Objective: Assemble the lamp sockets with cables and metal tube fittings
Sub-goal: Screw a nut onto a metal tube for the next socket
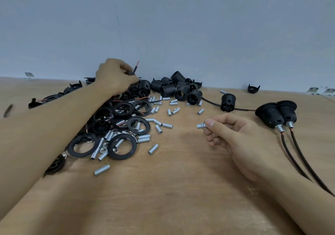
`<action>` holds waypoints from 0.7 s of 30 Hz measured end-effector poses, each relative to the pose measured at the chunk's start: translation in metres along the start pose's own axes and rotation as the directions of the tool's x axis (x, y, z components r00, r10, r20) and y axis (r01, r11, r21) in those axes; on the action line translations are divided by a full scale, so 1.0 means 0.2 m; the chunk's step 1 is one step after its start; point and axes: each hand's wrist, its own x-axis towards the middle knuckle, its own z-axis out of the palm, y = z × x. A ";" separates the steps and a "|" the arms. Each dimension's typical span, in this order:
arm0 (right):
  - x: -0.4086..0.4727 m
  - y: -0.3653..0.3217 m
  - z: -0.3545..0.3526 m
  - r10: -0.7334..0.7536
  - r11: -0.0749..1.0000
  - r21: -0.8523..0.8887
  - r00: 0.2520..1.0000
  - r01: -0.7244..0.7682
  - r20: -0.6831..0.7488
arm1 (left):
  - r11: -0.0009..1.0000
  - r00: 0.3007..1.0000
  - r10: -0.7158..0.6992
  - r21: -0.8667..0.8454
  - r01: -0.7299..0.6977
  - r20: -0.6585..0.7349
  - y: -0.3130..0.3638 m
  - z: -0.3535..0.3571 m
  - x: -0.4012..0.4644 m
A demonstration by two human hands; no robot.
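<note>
A person's two bare forearms reach across a wooden table (172, 189). Nearest, on the right, the right hand (233, 135) hovers just above the tabletop with its fingers curled; the thumb and forefinger pinch a short threaded metal tube (201, 125), whose free end sticks out to the left past the fingertips, a nut-like collar sitting right against the thumb.

To the left, a single loose tube (102, 170) lies apart from a heap of black rings (121, 146) and more silver tubes (145, 138) scattered over the boards beside the left forearm. At the right edge, two finished sockets (277, 114) lie side by side and touching, each with a metal fitting at its base and a dark cable (297, 160) trailing toward the viewer.

Farther back, a lone socket with a cable (228, 102) rests between the finished pair and a cluster of black threaded socket shells (178, 88) near the wall. At the far left of that cluster, the left hand (115, 78) presses down into the pile of parts, fingers bent round a black cable end (133, 71) whose bare red-tipped wire pokes up past the knuckles. A small black cap (253, 88) sits alone by the grey wall (181, 26).
</note>
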 end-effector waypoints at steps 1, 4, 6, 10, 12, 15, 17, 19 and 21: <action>0.00 0.00 0.00 -0.004 1.000 -0.003 1.000 0.004 0.000 | 0.998 1.000 -0.003 -0.069 0.002 -0.025 0.02 -0.01 -0.01; 0.00 0.00 0.00 -0.011 1.000 -0.003 1.000 0.011 -0.003 | 0.977 0.999 0.027 -0.209 -0.034 -0.033 0.06 0.01 -0.07; 0.00 0.01 0.00 -0.010 1.000 -0.005 1.000 0.010 -0.009 | 0.975 0.998 0.053 -0.213 -0.061 -0.042 0.06 0.03 -0.12; 0.01 0.01 -0.01 -0.006 1.000 -0.005 1.000 0.006 -0.011 | 0.988 0.982 0.111 -0.091 -0.126 -0.152 0.04 0.04 -0.17; 0.01 0.02 -0.01 -0.008 1.000 -0.006 1.000 0.008 -0.008 | 0.981 0.976 0.160 -0.089 -0.174 -0.146 0.05 0.02 -0.19; 0.01 0.02 -0.01 -0.009 1.000 -0.008 1.000 0.009 -0.002 | 0.954 0.948 0.260 -0.100 -0.281 -0.186 0.08 0.00 -0.23; 0.01 0.02 -0.01 -0.008 1.000 0.002 1.000 0.008 0.005 | 0.928 0.907 0.328 -0.090 -0.362 -0.264 0.10 -0.02 -0.25; 0.01 0.02 -0.02 -0.008 1.000 0.007 1.000 0.008 0.011 | 0.892 0.846 0.402 -0.059 -0.449 -0.351 0.13 -0.04 -0.29; 0.01 0.03 -0.01 -0.017 1.000 0.016 1.000 0.017 0.020 | 0.833 0.784 0.487 -0.065 -0.550 -0.385 0.16 -0.03 -0.37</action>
